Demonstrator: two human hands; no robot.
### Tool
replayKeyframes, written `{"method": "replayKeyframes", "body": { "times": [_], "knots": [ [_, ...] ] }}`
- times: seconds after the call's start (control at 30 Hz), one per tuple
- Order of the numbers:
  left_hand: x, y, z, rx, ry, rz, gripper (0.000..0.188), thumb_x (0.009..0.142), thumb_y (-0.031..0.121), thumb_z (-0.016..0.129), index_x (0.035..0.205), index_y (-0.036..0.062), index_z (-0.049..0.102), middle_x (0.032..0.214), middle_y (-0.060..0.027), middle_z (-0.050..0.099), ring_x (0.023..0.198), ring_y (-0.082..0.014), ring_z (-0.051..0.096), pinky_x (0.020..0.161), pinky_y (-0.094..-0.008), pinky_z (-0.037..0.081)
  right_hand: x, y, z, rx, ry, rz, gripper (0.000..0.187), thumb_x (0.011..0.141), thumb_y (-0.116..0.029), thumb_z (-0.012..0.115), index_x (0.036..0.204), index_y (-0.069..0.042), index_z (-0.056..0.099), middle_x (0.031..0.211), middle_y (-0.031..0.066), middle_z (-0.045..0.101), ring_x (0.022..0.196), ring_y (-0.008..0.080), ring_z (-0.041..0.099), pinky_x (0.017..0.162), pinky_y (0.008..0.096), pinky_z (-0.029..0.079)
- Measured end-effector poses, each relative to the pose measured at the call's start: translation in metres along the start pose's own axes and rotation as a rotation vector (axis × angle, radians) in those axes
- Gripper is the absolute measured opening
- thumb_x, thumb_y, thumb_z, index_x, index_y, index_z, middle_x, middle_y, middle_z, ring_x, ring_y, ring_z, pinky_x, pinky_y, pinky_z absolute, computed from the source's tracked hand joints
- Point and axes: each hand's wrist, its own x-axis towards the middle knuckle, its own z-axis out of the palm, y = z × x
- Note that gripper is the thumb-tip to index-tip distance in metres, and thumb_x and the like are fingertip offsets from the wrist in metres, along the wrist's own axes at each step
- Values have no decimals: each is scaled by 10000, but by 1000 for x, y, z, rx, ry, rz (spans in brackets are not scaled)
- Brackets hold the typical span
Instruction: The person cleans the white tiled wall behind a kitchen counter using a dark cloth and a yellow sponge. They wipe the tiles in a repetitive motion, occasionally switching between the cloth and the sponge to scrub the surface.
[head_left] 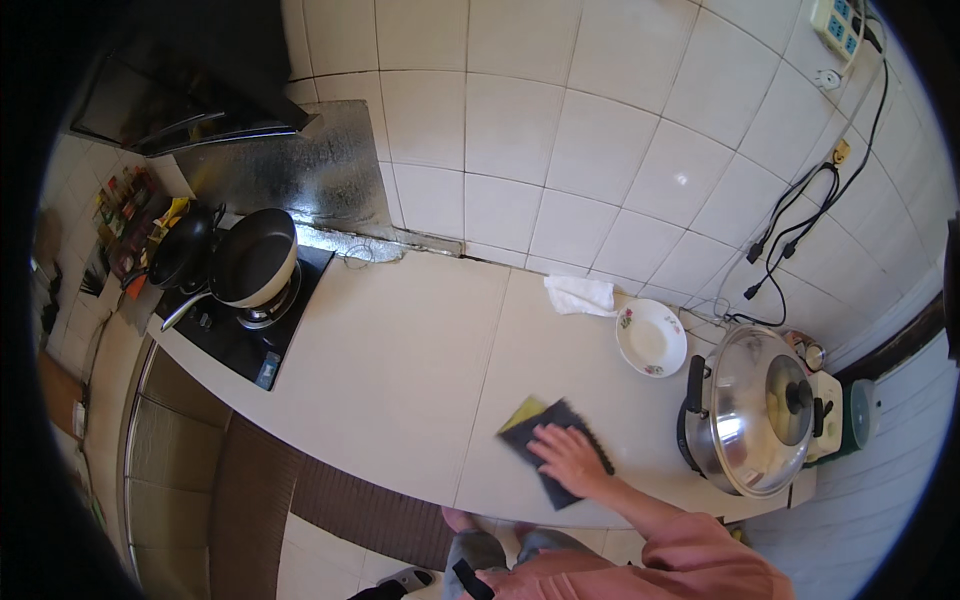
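The right hand [570, 458] lies flat with fingers spread on top of the dark cloth [553, 447] on the table [400, 380], the cloth stretching slantwise under it, and the left hand is out of sight.

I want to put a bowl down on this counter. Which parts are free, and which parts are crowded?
The widest bare patch of the counter lies between the stove and the dark cloth under the right hand. A smaller strip runs along the wall, left of the white towel. The right end is crowded: flowered bowl, lidded cooker, cables.
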Motion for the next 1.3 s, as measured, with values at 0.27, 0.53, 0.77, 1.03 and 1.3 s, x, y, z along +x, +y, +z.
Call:
{"method": "replayKeyframes", "body": {
  "times": [0.27, 0.53, 0.77, 1.03, 1.3],
  "knots": [
    [21, 2, -12, 14, -92, -25, 382, 1066, 317, 467, 1272, 12, 569, 1296, -173, 595, 1204, -316, 565, 1025, -470, 448, 125, 68, 20, -114, 395, 490, 546, 949, -323, 666, 1447, -128, 555, 1572, 125, 467, 1461, 349, 398, 1177, 576, 315],
    [65, 14, 6, 16, -168, 19, 385, 1068, 323, 459, 1274, 16, 568, 1297, -174, 597, 1202, -315, 570, 1023, -468, 455, 76, -50, 32, 12, 293, -27, 402, 895, -175, 691, 1296, -156, 673, 1471, 71, 583, 1367, 280, 528, 1086, 464, 440],
    [115, 78, 36, 29, -254, 152, 388, 1070, 327, 452, 1277, 19, 567, 1297, -175, 599, 1201, -314, 575, 1022, -466, 462, 102, 30, 5, 458, 668, 613, 186, 927, -117, 679, 1095, -42, 706, 1050, 149, 700, 989, 339, 643, 882, 424, 509],
    [115, 131, 42, 58, -144, 234, 392, 1072, 332, 444, 1279, 23, 566, 1298, -176, 601, 1199, -313, 581, 1021, -464, 469, 240, 104, -372, 103, 1518, 87, 360, 900, 0, 700, 1259, -6, 667, 1294, 132, 639, 1148, 320, 575, 1007, 401, 459],
    [117, 152, 52, 89, -33, 258, 395, 1074, 337, 436, 1282, 27, 565, 1299, -177, 603, 1198, -312, 586, 1020, -462, 476, 338, 171, -330, -455, 766, -353, 192, 853, -124, 646, 1031, -145, 716, 1252, 29, 685, 1047, 247, 663, 786, 419, 549]
  ]
}}
